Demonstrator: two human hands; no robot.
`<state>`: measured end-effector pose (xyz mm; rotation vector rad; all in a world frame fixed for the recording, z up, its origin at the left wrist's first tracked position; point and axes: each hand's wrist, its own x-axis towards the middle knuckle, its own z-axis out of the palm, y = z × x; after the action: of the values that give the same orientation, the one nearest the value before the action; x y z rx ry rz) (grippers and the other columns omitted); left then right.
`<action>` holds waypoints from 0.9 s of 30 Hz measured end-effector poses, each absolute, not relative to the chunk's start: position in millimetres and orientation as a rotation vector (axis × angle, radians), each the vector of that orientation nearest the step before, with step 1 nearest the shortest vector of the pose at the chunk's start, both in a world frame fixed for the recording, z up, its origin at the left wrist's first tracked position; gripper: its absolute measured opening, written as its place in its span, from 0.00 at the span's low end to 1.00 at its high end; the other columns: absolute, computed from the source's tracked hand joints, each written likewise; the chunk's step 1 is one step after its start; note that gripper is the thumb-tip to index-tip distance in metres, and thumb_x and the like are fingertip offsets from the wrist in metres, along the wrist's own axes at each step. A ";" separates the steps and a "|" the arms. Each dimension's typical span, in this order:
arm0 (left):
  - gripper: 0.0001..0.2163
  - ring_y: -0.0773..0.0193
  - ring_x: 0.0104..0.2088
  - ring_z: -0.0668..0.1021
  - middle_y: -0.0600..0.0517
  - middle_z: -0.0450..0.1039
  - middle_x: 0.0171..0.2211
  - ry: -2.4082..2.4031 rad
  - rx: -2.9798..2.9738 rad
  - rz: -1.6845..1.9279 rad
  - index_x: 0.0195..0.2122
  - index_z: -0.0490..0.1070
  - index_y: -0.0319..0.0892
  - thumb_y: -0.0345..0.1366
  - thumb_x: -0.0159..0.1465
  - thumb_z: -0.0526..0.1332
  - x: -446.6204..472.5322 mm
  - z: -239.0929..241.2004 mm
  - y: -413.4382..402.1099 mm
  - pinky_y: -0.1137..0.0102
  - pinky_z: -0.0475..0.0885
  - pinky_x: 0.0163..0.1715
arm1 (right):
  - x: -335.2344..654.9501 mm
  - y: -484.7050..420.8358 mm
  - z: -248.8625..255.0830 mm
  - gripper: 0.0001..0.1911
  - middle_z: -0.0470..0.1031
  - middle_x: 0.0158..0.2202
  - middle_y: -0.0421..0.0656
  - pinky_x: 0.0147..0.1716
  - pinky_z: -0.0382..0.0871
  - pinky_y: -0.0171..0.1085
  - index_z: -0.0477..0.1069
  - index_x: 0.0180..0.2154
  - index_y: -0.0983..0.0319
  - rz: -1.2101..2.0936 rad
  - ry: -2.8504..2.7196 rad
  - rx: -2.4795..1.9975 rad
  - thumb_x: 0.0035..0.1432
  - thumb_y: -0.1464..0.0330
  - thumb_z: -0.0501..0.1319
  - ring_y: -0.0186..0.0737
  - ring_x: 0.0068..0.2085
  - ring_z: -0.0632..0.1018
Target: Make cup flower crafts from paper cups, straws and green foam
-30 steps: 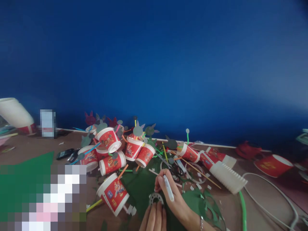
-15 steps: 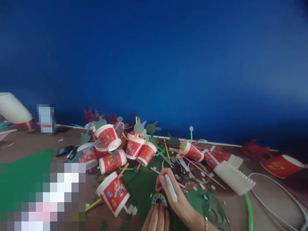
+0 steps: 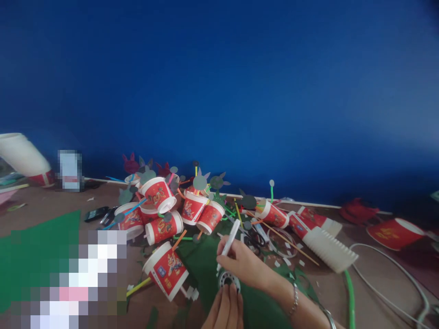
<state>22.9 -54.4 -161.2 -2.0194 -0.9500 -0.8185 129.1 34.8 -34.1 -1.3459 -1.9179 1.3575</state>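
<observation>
A white marker (image 3: 232,236) is gripped in the closed fingers of my right hand (image 3: 245,265), its tip pointing down beside a round ring (image 3: 228,275) with dark spots. The ring lies on a dark green sheet (image 3: 199,260). My left hand (image 3: 224,308) presses its fingers together on the ring's near side and partly hides it. Left of the hands, a red paper cup (image 3: 168,272) lies tilted, with straws sticking out of it.
Several red cups with straws and cut-out animal heads (image 3: 200,183) are heaped behind. Black scissors (image 3: 255,240), paper scraps and a wooden stick (image 3: 291,244) lie to the right. Stacked white cups (image 3: 331,249) and a loose cable (image 3: 394,260) are farther right. Another green sheet (image 3: 44,242) lies left.
My right hand has turned the marker from lying back over the hand to upright, tip down by the ring. The left hand stays on the ring. The view has shifted slightly.
</observation>
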 end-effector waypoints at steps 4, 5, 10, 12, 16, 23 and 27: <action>0.12 0.61 0.41 0.77 0.47 0.79 0.37 -0.953 -2.058 -0.773 0.41 0.72 0.36 0.37 0.62 0.55 22.0 -159.6 -56.2 0.66 0.63 0.52 | 121.4 41.8 -40.1 0.07 0.67 0.20 0.36 0.21 0.56 0.31 0.69 0.25 0.62 1.271 -2.204 -1.275 0.52 0.66 0.58 0.32 0.23 0.66; 0.12 0.61 0.40 0.77 0.47 0.79 0.37 -0.956 -2.063 -0.775 0.41 0.72 0.36 0.37 0.62 0.55 22.1 -158.5 -56.4 0.66 0.63 0.52 | 120.4 42.4 -40.2 0.10 0.67 0.20 0.37 0.21 0.56 0.31 0.69 0.24 0.62 1.217 -2.263 -1.256 0.53 0.65 0.57 0.32 0.23 0.66; 0.11 0.61 0.39 0.76 0.48 0.79 0.35 -0.967 -2.136 -0.683 0.41 0.72 0.35 0.31 0.62 0.53 21.3 -150.7 -57.0 0.66 0.65 0.47 | 118.5 41.2 -37.4 0.12 0.68 0.21 0.38 0.23 0.55 0.31 0.67 0.23 0.62 1.029 -2.446 -1.232 0.56 0.64 0.56 0.32 0.23 0.66; 0.11 0.60 0.39 0.76 0.48 0.79 0.35 -0.948 -2.160 -0.654 0.42 0.72 0.35 0.31 0.61 0.54 20.4 -150.7 -57.2 0.65 0.65 0.45 | 118.6 40.3 -36.7 0.12 0.69 0.22 0.38 0.23 0.55 0.31 0.68 0.24 0.61 1.027 -2.478 -1.203 0.57 0.63 0.55 0.33 0.24 0.67; 0.13 0.58 0.42 0.75 0.45 0.78 0.36 -0.928 -2.214 -0.586 0.45 0.70 0.33 0.32 0.61 0.55 19.0 -159.8 -58.0 0.64 0.64 0.47 | 118.8 39.6 -36.2 0.13 0.70 0.23 0.38 0.24 0.55 0.31 0.69 0.25 0.61 1.027 -2.507 -1.151 0.57 0.63 0.55 0.33 0.25 0.68; 0.16 0.57 0.45 0.74 0.45 0.77 0.41 -0.935 -2.237 -0.555 0.50 0.67 0.34 0.35 0.62 0.54 18.1 -172.8 -58.7 0.62 0.63 0.50 | 117.0 40.8 -35.1 0.13 0.70 0.22 0.40 0.23 0.53 0.32 0.70 0.25 0.62 0.910 -2.599 -1.147 0.57 0.63 0.55 0.34 0.24 0.67; 0.17 0.56 0.47 0.73 0.42 0.75 0.43 -0.921 -2.235 -0.530 0.50 0.67 0.32 0.36 0.62 0.54 17.4 -171.4 -58.6 0.60 0.61 0.52 | 115.1 42.6 -32.5 0.13 0.73 0.25 0.41 0.26 0.56 0.31 0.71 0.27 0.62 0.894 -2.667 -1.150 0.57 0.63 0.55 0.35 0.27 0.70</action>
<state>17.4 -58.6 -171.4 -2.2352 -0.9208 -0.5302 115.1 42.6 -32.5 -1.1505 -2.6674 0.8940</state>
